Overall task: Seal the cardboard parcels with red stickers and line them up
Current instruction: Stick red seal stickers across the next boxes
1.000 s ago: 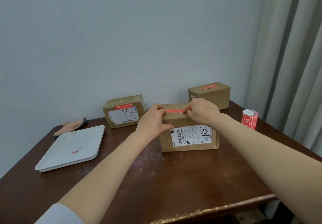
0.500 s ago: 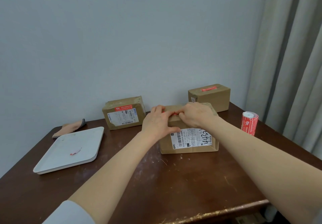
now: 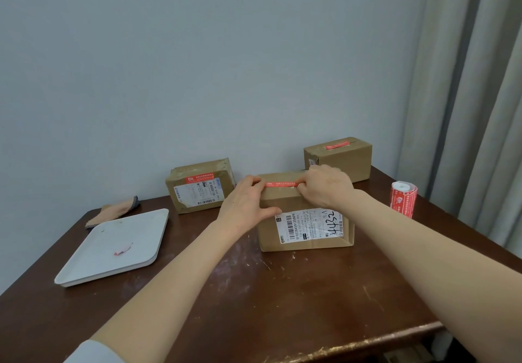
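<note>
Tray (image 3: 132,230), roll (image 3: 403,200), left parcel (image 3: 197,190) and back parcel (image 3: 341,162) surround the gripped parcel (image 3: 282,201).

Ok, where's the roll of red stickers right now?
In the head view, the roll of red stickers stands upright near the table's right edge, right of the near parcel and close to the curtain.

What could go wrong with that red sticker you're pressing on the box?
The sticker could wrinkle or go crooked, since the left hand and right hand hold its two ends on top of the box. The right arm also passes close to the sticker roll standing near the edge of the table, so a bump might knock it off.
</note>
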A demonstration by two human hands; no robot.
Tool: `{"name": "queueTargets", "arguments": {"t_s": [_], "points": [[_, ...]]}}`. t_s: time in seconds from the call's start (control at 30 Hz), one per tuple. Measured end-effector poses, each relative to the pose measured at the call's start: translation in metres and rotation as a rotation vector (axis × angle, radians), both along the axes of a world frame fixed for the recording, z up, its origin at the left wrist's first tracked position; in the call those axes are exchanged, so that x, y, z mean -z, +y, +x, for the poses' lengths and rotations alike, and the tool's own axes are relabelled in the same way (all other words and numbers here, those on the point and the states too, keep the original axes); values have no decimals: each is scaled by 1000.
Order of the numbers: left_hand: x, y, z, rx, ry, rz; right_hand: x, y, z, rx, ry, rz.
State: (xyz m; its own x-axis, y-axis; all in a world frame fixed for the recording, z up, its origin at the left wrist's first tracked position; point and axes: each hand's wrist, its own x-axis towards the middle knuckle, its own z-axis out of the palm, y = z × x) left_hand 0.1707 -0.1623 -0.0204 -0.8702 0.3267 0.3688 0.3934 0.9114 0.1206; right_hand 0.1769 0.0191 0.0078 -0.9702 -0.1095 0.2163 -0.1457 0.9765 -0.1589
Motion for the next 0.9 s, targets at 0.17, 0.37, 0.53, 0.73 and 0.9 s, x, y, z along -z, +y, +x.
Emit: {"name": "queueTargets", "arguments": {"t_s": [0.17,0.37,0.53,0.73,0.9], "points": [[3,-3,7,-6,61,-13,0,1,3,-27,19,26],[2,-1,10,7,114,-77,1,3,7,-36,31,68],[0,1,8,-3,82,-47,0,5,11,-46,10,76],[-3,0,8,-12,59,-33,1,6,11,-58,-1,70],[-6,2,8,-8,52,-63,3,1,9,-66,3,99]]}}
